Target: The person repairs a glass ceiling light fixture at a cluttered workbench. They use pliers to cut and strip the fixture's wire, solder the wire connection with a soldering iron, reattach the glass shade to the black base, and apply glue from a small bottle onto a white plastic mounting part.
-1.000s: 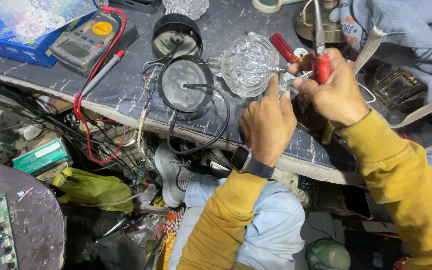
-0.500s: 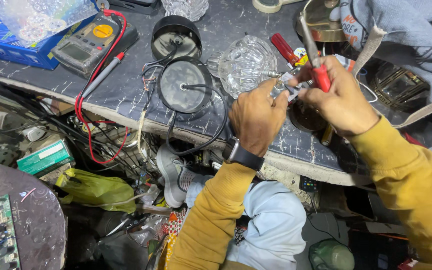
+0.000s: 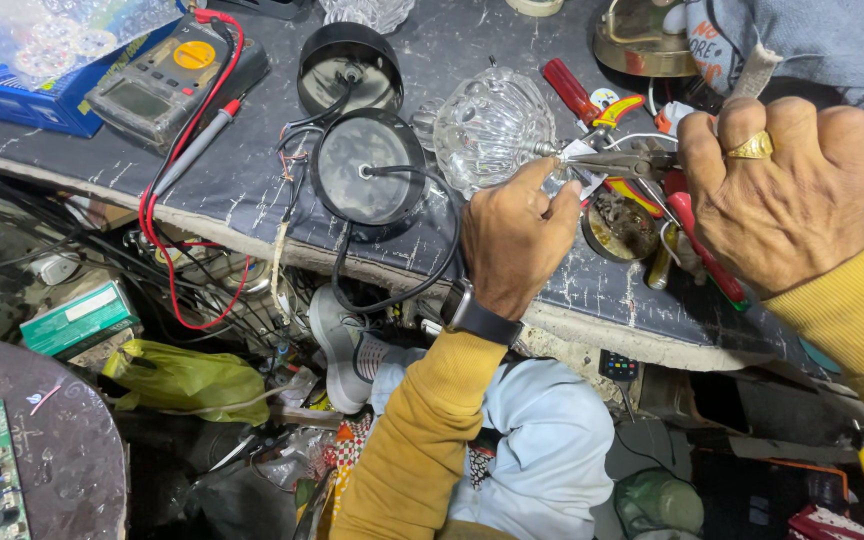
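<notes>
The left hand, a dark watch at its wrist, pinched a small pale part just beside the clear ribbed glass lamp shade lying on the worn grey desk. The right hand, wearing a gold ring, was curled tight around red-handled pliers, whose tip met that part. Near them sat a round black lamp base, a rusty round tin and a grey multimeter with red leads.
</notes>
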